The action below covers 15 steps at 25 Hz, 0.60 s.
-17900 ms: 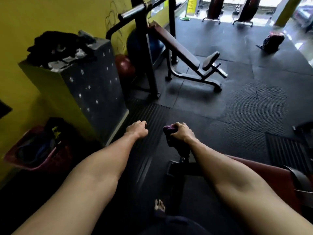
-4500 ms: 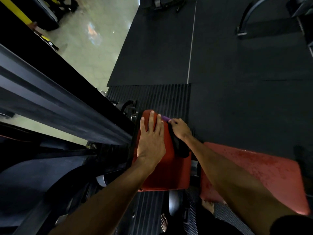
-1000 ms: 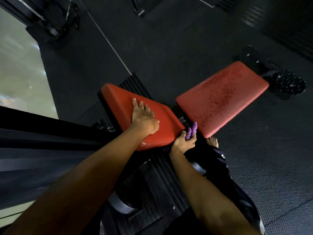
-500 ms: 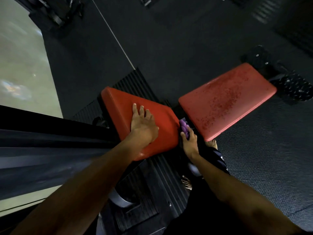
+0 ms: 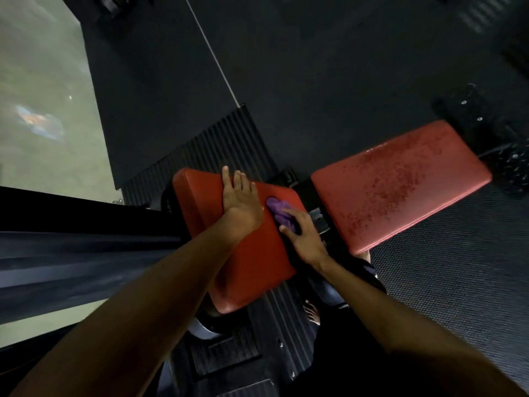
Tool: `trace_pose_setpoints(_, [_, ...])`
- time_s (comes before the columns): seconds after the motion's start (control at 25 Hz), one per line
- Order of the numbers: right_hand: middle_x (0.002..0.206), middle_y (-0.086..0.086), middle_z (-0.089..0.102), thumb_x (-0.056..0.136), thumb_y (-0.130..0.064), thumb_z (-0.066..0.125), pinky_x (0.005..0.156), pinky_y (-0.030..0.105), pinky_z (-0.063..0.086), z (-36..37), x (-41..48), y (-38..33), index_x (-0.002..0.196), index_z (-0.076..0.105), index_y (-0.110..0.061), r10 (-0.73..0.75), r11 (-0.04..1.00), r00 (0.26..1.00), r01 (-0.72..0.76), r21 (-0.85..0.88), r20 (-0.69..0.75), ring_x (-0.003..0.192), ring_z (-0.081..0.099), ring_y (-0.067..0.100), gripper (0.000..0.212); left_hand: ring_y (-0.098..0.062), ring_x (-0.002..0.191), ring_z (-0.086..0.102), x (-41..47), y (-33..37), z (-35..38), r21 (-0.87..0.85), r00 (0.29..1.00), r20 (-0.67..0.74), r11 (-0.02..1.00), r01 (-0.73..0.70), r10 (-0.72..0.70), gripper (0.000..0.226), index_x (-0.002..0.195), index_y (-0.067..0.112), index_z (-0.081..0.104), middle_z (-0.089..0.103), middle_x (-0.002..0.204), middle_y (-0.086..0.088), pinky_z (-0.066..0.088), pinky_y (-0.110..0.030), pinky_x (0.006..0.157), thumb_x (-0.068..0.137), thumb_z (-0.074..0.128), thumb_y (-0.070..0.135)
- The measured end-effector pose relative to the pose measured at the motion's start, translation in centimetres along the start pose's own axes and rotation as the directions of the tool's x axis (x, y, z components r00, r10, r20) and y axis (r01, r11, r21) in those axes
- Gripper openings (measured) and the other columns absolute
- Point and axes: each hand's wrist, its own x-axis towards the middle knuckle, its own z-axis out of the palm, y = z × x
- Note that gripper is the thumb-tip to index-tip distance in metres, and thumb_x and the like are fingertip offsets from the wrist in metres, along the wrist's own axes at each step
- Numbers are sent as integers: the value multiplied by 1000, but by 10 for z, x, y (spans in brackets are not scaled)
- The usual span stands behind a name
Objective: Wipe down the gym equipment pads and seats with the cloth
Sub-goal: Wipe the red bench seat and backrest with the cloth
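Head view: two red pads. The left hand lies flat, fingers straight, on the nearer pad. The right hand presses one purple cloth onto that pad's right edge with extended fingers. The second pad sits apart, speckled.

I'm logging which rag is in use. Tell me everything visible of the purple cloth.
The cloth is purple, soft-looking fabric, bunched into a crumpled wad rather than spread flat. It lies on top of the nearer red pad, close to its right edge. The right hand presses on it, fingers laid over its near part and hiding that. The left hand rests flat on the pad right beside it; contact is unclear.
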Motion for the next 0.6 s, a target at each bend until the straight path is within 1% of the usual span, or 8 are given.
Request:
trace_pose_setpoints(0.04, [136, -2, 48, 94, -7, 70, 112, 11, 27, -4, -6, 15, 126, 53, -39, -14, 1000, 1000, 15, -11, 21, 129, 44, 7, 48, -38, 153, -4, 3, -1, -1, -6, 1000, 0, 1000, 12, -12, 70, 160, 12, 5, 2, 166, -19, -12, -69, 114, 104, 17, 52])
trace_pose_setpoints(0.12, [140, 3, 46, 95, -6, 68, 116, 19, 29, -9, -4, 50, 128, 53, -37, 28, 998, 999, -26, -62, 37, 130, 43, 7, 48, -42, 152, 2, 5, 3, -1, -2, 1000, 1, 1000, 24, -24, 71, 159, 9, 8, 6, 165, -21, -7, -73, 113, 104, 18, 53])
trace_pose_setpoints(0.24, [145, 13, 44, 97, -24, 65, 117, 40, 36, -9, 45, 71, 141, 55, -24, 242, 968, 969, -238, -81, 45, 130, 48, 23, 45, -47, 150, 5, 5, 10, 1, 34, 999, -24, 998, 49, -48, 73, 158, 7, 9, 8, 163, -25, -2, -76, 111, 103, 16, 54])
trace_pose_setpoints(0.32, [144, 16, 48, 92, -37, 64, 114, 44, 39, -5, 86, 59, 143, 56, -21, 288, 955, 957, -285, -81, 31, 133, 50, 30, 54, -49, 149, 4, 5, 13, 2, 43, 998, -35, 998, 53, -51, 73, 158, 7, 7, 7, 163, -25, -2, -77, 110, 103, 15, 55])
trace_pose_setpoints(0.4, [144, 13, 52, 96, -23, 66, 115, 37, 38, 0, 112, 20, 138, 61, -18, 140, 990, 989, -139, -32, 43, 132, 51, 23, 42, -50, 149, 5, 7, 16, 4, 50, 997, -44, 997, 61, -59, 74, 158, 7, 7, 7, 163, -25, -2, -78, 109, 103, 14, 55])
trace_pose_setpoints(0.44, [144, 8, 52, 97, -18, 66, 115, 30, 36, 4, 117, 0, 135, 62, -21, 40, 999, 997, -39, -16, 66, 131, 49, 16, 39, -50, 148, 5, 9, 17, 4, 51, 997, -44, 997, 65, -63, 74, 158, 6, 7, 7, 163, -25, -1, -78, 109, 103, 15, 55])
trace_pose_setpoints(0.52, [144, -1, 50, 97, -21, 66, 111, 17, 33, 9, 107, -28, 133, 62, -30, -96, 995, 989, 97, -1, 114, 132, 46, 6, 37, -52, 147, 5, 14, 20, 5, 36, 997, -32, 997, 65, -64, 75, 158, 5, 8, 7, 163, -25, -2, -79, 108, 103, 16, 54])
trace_pose_setpoints(0.6, [145, -5, 48, 97, -27, 65, 113, 16, 33, 8, 81, -17, 132, 61, -35, -142, 990, 981, 142, 3, 131, 136, 44, 4, 36, -55, 147, 3, 17, 24, 6, 22, 998, -31, 998, 64, -63, 74, 158, 2, 7, 6, 163, -27, -3, -80, 107, 103, 15, 52])
